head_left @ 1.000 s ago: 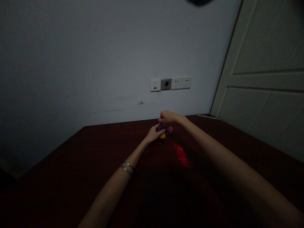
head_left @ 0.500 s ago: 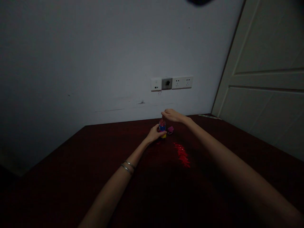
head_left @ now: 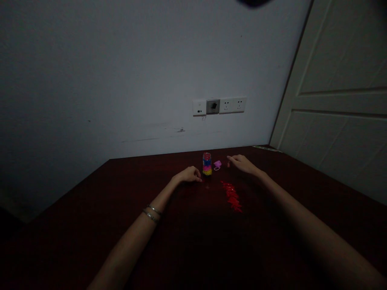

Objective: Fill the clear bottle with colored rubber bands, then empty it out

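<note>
A small clear jar [head_left: 207, 163] stands upright on the dark red table, with yellow, pink and blue layers inside and its mouth uncovered. Just left of the jar, apart from it, my left hand [head_left: 188, 174] rests low with curled fingers, their tips down at the tabletop by a tiny red bit. What they pinch, if anything, is too small to make out. My right hand [head_left: 242, 163] hovers right of the jar, its fingers pointing down and slightly apart, nothing visible in them. Between jar and right hand lies a pink lid-like piece [head_left: 217, 164] with a pale loop.
A strip of loose red pieces [head_left: 231, 196] lies in front of the jar, to the right. Behind the table [head_left: 99, 193] rises a pale wall with sockets [head_left: 232, 105]. A panelled door [head_left: 338, 100] stands at the right.
My left hand has let go of the jar and moved down and left to the tabletop. My right hand has left the jar's mouth and shifted right and down.
</note>
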A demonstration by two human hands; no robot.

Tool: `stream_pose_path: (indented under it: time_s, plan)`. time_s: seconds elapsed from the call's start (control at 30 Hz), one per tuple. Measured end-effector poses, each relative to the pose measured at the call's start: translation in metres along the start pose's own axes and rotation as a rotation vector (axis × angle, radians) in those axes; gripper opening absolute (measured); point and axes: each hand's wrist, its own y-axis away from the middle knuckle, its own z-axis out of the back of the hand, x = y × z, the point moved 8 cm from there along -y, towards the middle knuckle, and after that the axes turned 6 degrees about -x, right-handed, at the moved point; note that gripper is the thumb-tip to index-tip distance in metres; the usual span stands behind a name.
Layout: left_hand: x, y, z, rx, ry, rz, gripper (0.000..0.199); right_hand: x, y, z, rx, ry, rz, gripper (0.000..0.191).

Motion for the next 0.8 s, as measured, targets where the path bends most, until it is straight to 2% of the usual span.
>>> stream_pose_path:
  time_s: [0.2,0.37,0.57,0.67,0.8]
  plan:
    - [-0.002,-0.001,-0.014,-0.026,-0.036,-0.054,0.013,-0.045,0.031,-0.016,0.025,-0.009,-0.115,0.055]
    - [-0.014,0.005,-0.024,-0.006,-0.061,-0.111,0.009,-0.066,0.043,-0.017,-0.056,-0.081,-0.2,0.057]
    - [-0.056,0.01,-0.046,-0.006,-0.034,-0.239,0.01,-0.065,0.048,-0.013,-0.115,-0.105,-0.222,0.057]
    - [-0.078,0.003,-0.053,-0.086,-0.038,-0.33,0.01,-0.062,0.05,-0.011,-0.13,-0.098,-0.221,0.055]
    - [-0.092,-0.012,-0.059,-0.177,-0.073,-0.39,0.009,-0.06,0.051,-0.011,-0.138,-0.088,-0.211,0.053]
